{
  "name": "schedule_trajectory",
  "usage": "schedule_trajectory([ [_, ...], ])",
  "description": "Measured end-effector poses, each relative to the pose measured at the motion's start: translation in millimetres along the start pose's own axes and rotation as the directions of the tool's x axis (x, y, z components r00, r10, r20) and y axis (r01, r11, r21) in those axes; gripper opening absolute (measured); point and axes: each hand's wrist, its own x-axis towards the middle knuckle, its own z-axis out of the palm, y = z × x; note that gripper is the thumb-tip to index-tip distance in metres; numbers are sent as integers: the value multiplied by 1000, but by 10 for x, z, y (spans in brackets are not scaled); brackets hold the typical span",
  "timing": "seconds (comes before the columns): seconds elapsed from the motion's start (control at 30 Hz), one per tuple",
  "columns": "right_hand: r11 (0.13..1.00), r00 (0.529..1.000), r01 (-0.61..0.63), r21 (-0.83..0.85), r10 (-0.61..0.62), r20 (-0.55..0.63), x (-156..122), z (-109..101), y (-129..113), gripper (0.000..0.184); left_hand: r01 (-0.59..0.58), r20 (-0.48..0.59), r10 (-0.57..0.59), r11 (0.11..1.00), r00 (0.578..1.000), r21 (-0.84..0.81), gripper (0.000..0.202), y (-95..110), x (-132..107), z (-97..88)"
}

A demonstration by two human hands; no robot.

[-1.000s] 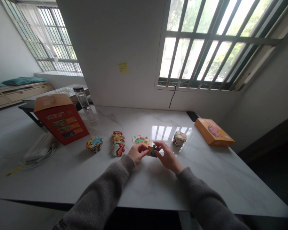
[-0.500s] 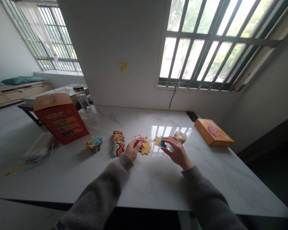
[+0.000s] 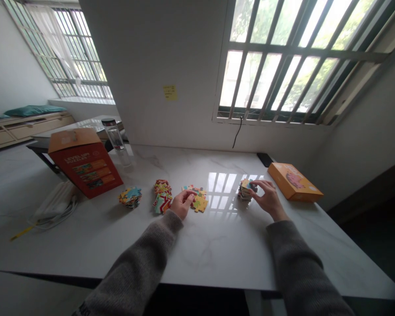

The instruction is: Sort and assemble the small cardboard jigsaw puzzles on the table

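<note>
The right hand (image 3: pixel 268 197), just right of a jigsaw-piece stack (image 3: pixel 244 196), pinches a jigsaw piece (image 3: pixel 246 184) at its top; the left hand (image 3: pixel 182 205) is farther off, its hold unclear.

The middle puzzle pieces (image 3: pixel 200 204) are mostly yellow, the tabletop (image 3: pixel 213 252) white (with grey veining).

Free lane on table (image 3: pixel 222 237) between puzzle pieces (image 3: pixel 200 204) and stack (image 3: pixel 244 196)

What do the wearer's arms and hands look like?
Left hand and right hand: no gloves visible. Left sleeve and right sleeve: long, grey, knit-looking, reaching the wrists. Dark marking low on the left one, unreadable.
</note>
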Motion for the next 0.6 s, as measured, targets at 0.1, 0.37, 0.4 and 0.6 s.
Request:
schedule_trajectory([
  [0.1, 1000, 1000, -7, -7, 8, 17, -18, 4, 11, 25, -2, -33, 3, 1000, 999, 15, 31, 5, 17, -33],
  [0.37, 1000, 985, -31, 0, 31, -171, -14, 72, -500, 20, -80, -94, 124, 925, 988, 372, 18, -55, 50, -117],
  [0.4, 998, 992, -12, 60, 19, -122, -38, 162, -675, 21, -112, -68, 160, 883, 985, 455, 15, -67, 49, -122],
  [0.6, 985, 918, 91, 144, -139, 371, -250, 793, -1617, 50, -248, 167, 185, 629, 968, 737, 17, -113, 11, -100],
])
